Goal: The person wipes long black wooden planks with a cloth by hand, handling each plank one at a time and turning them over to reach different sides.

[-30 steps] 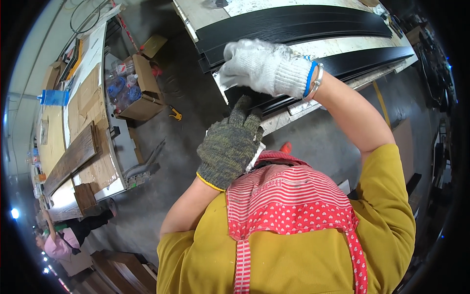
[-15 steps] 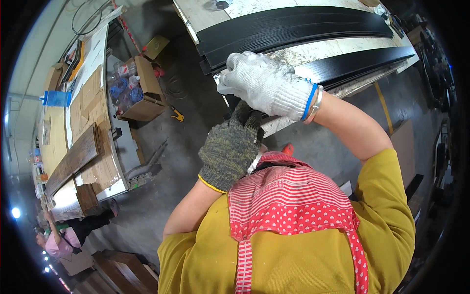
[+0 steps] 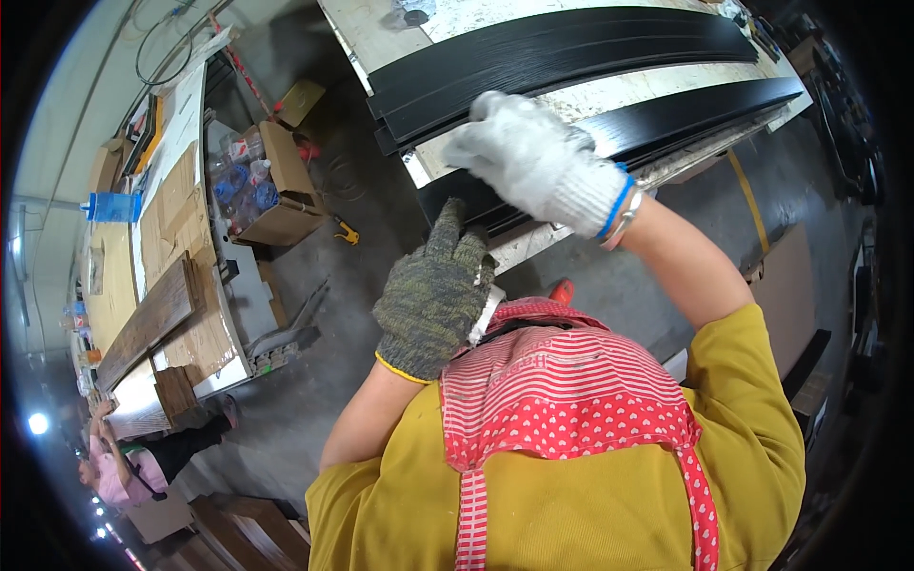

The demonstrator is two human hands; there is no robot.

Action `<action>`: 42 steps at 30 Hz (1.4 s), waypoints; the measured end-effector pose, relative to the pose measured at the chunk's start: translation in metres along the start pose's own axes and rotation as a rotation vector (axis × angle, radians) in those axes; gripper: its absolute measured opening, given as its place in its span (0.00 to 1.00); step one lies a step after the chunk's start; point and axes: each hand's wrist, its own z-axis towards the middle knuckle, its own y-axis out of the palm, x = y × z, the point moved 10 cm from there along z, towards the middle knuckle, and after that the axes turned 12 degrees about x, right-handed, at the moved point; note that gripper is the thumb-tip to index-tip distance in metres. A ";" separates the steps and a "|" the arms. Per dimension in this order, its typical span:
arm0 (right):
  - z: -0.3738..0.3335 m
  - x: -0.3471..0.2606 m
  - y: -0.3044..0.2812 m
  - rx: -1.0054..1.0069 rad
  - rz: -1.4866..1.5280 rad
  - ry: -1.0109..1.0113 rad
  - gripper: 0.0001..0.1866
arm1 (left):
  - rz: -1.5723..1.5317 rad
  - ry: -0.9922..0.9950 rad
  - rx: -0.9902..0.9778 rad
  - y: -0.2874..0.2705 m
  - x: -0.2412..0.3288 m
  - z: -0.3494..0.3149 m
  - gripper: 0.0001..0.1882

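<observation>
My left hand (image 3: pixel 433 305), in a dark green-grey knit glove, is at the near left end of a glossy black plank (image 3: pixel 685 116). Its foremost fingers reach up onto that end, while a white item (image 3: pixel 487 312) shows beside the palm, mostly hidden by the glove. Above the same plank is my right hand (image 3: pixel 543 162), in a white knit glove with a blue cuff. It is smeared by motion, its fingers bent together; whatever is inside them cannot be seen. Farther back, more black planks (image 3: pixel 571 48) lie stacked on the pale worktable (image 3: pixel 571 103).
Left of me stands another bench (image 3: pixel 205 333) with a brown wood-grain board (image 3: pixel 148 324). A cardboard box (image 3: pixel 286 181) of plastic bottles is beside it, near a yellow tool (image 3: pixel 347 231) on the floor. A person in pink (image 3: pixel 119 471) works at the far left.
My right hand has lifted slightly and shifted right, away from my left hand. My left hand has moved a little left, uncovering the near plank's end. The view has shifted slightly.
</observation>
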 end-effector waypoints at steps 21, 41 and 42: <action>-0.056 0.173 -0.092 -0.117 -0.243 0.208 0.11 | 0.193 0.032 -0.005 0.057 0.087 0.077 0.24; -0.112 0.412 -0.192 0.010 -0.249 0.213 0.15 | 0.295 0.046 0.006 0.146 0.238 0.197 0.22; -0.108 0.406 -0.188 0.037 -0.181 0.205 0.13 | 0.178 0.136 0.065 0.148 0.259 0.205 0.22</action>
